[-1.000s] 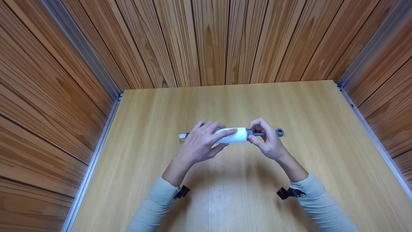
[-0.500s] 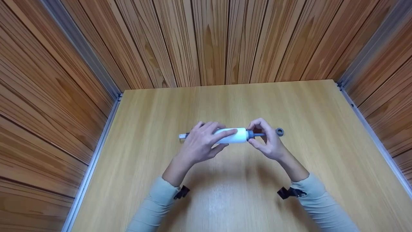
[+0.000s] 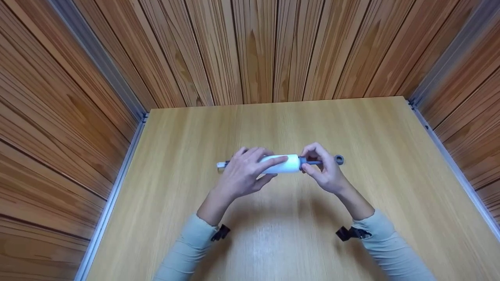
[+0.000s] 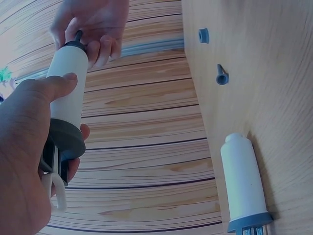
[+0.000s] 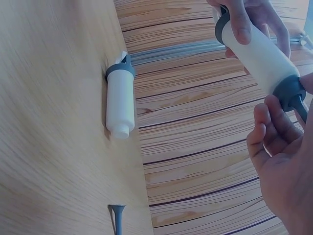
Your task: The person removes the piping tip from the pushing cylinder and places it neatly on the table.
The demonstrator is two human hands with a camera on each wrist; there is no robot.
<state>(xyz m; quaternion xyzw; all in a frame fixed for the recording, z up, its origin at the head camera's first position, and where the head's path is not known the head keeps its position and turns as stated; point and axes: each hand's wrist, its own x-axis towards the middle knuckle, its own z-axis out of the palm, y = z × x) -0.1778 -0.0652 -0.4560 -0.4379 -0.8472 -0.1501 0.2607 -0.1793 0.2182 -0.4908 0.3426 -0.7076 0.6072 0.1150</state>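
A white dispenser tube [image 3: 287, 164], with a grey collar and thin nozzle at its right end, is held level above the table. My left hand [image 3: 244, 171] grips its body, near a white lever [image 4: 58, 191] at the rear seen in the left wrist view. My right hand [image 3: 326, 171] pinches the grey collar [image 5: 289, 92] with thumb and fingertips. A second white tube [image 4: 243, 176], its neck bare, lies on the table beneath. Near it lie a loose grey nozzle [image 4: 222, 76] and a small grey ring [image 4: 204, 35]; the head view shows the ring beyond my right hand.
The light wooden table [image 3: 265, 125] is bordered by wood-plank walls [image 3: 254, 50]. Metal rails [image 3: 113, 203] run along its left and right sides. A black camera mount [image 3: 221, 232] sits on each sleeve.
My right thumb slips down along the collar half a second ago and is back against it now. The left hand and the tube stay almost still.
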